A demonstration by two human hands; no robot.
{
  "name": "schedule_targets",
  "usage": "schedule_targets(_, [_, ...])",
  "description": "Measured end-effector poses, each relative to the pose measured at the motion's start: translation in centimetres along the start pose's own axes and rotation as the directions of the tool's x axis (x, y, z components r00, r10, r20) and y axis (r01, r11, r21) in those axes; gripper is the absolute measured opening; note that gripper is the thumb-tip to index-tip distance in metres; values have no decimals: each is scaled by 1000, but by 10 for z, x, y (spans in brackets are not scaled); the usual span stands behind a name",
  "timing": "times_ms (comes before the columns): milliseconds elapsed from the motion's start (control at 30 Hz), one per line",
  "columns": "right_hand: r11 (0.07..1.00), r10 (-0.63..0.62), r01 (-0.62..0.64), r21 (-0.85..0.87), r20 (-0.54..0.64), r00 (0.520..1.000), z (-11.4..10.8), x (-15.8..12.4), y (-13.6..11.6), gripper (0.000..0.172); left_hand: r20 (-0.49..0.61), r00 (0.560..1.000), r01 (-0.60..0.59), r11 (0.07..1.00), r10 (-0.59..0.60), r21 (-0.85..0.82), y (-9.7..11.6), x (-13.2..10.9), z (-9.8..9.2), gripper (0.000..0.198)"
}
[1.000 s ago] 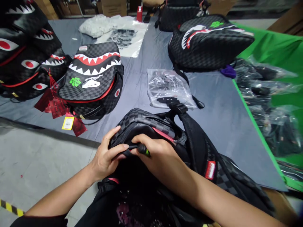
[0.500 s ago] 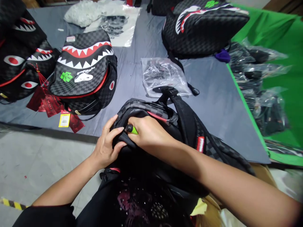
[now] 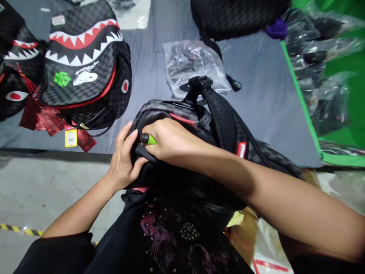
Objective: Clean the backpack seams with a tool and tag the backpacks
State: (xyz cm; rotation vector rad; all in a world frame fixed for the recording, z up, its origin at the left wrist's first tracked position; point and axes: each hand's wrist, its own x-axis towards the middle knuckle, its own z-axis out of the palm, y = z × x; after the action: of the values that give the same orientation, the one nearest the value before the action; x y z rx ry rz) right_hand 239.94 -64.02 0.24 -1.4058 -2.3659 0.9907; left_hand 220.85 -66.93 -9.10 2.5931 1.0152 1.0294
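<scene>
A dark checkered backpack point(image 3: 179, 108) with black straps leans over the table's front edge, against my body. My left hand point(image 3: 122, 160) pinches the edge of its opening, thumb on the near side and fingers on the far side. My right hand point(image 3: 168, 140) is closed in a fist around a small green tool with a black end point(image 3: 148, 139), held at the black lining close to my left fingertips. The tool's other end is hidden inside my fist and the bag, so its exact kind cannot be made out.
A shark-mouth backpack point(image 3: 85, 68) with red tags point(image 3: 51, 120) lies at left beside another one point(image 3: 17, 76). Beyond my hands is a clear plastic bag point(image 3: 194, 64). Another dark backpack point(image 3: 239, 17) stands at the back. Wrapped items point(image 3: 327, 91) lie on green cloth at right.
The view has tilted down and shifted, so the table things appear higher. Both hands keep their hold at the backpack's edge; the green tool's black end sits slightly farther from my left fingertips.
</scene>
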Motion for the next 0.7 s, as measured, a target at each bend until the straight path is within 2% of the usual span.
schedule_targets(100, [996, -61, 62, 58, -7, 998, 1, 2, 7, 18, 12, 1000, 13, 999, -13, 31, 0, 0, 1, 83])
schedule_targets(267, [998, -51, 52, 22, -62, 997, 8, 8, 14, 13, 39, 999, 35, 998, -37, 56, 0, 3, 3, 87])
schedule_targets(433, [991, -124, 123, 46, 16, 992, 3, 4, 14, 14, 56, 998, 32, 998, -35, 59, 0, 4, 2, 86])
schedule_targets(700, [998, -60, 60, 0, 7, 998, 6, 5, 13, 12, 117, 993, -4, 998, -4, 71, -6, 8, 4, 89])
